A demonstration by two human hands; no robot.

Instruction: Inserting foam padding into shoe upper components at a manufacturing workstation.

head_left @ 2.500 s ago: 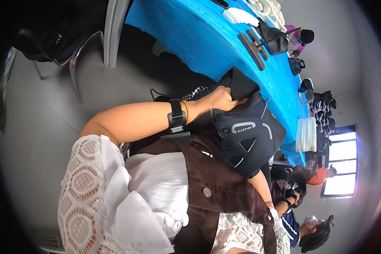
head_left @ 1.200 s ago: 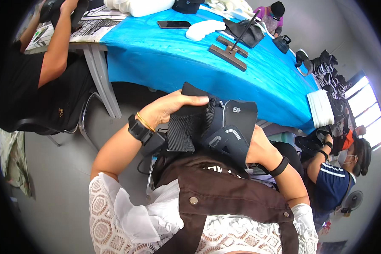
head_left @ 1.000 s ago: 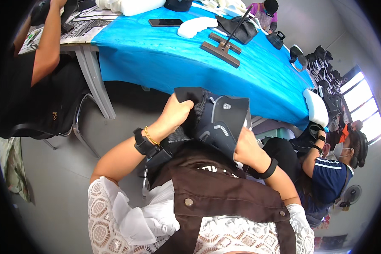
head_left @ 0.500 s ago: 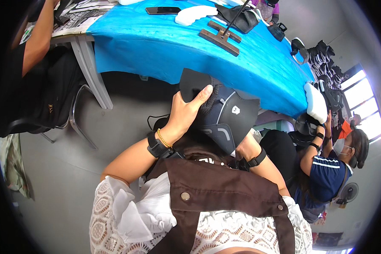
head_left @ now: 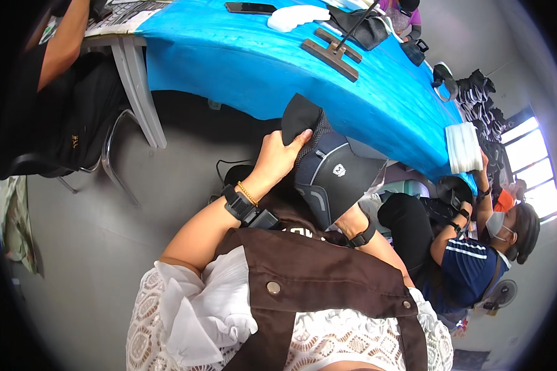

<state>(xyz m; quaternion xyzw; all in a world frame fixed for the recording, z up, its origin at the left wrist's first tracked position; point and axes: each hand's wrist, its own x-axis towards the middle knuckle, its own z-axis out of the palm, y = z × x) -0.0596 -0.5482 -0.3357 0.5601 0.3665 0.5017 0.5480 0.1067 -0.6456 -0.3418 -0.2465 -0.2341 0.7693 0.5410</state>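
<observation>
In front of my chest I hold a black and navy sewn piece [head_left: 334, 170], shaped somewhat like a cap, with a mesh strip, pale curved stripes and a small light emblem. I cannot tell its exact kind. My left hand [head_left: 281, 154] grips its upper left side, thumb on top over the mesh and the fingers tucked behind. Low on its right side, my right hand [head_left: 351, 221] holds it from beneath, its fingers mostly hidden by the piece. Dark straps circle both my wrists.
A blue-covered table [head_left: 229, 68] stands ahead, bearing a phone [head_left: 250, 8], a white curved piece [head_left: 297, 18] and a metal stand [head_left: 331, 57]. To the right, a masked person [head_left: 476, 253] handles a white stack [head_left: 463, 147]. Another person sits at left near a chair [head_left: 108, 161].
The held piece has turned a little and shifted slightly right, with both my hands still on it. The person at right has raised and turned the white stack.
</observation>
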